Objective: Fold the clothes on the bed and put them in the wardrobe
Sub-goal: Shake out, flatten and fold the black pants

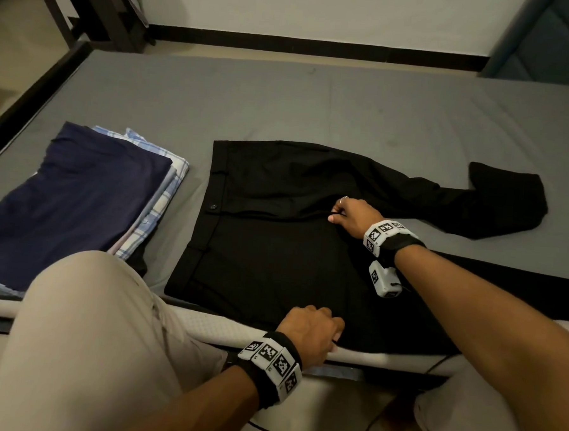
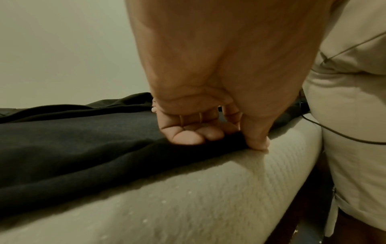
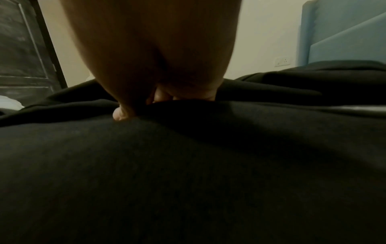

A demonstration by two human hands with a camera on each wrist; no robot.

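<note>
Black trousers [image 1: 269, 234] lie spread on the grey bed [image 1: 315, 105], waistband to the left, one leg trailing right with its end [image 1: 508, 200] bent back. My left hand [image 1: 316, 329] is at the near edge of the trousers [image 2: 83, 148] by the mattress side; its curled fingers [image 2: 188, 133] and thumb pinch the cloth edge. My right hand [image 1: 346, 213] sits at the crotch, where its fingers curl into a fold of the black fabric [image 3: 188, 165]. The right thumb tip [image 3: 118, 115] presses the cloth; the other fingertips are hidden behind the palm.
A stack of folded clothes [image 1: 79, 198], a navy garment on top of blue checked shirts, lies left of the trousers. My beige-clad knee [image 1: 82, 336] rests against the mattress edge [image 1: 205, 326]. A dark wooden piece of furniture [image 1: 99, 11] stands at the back left, a blue headboard [image 1: 549, 41] at the right.
</note>
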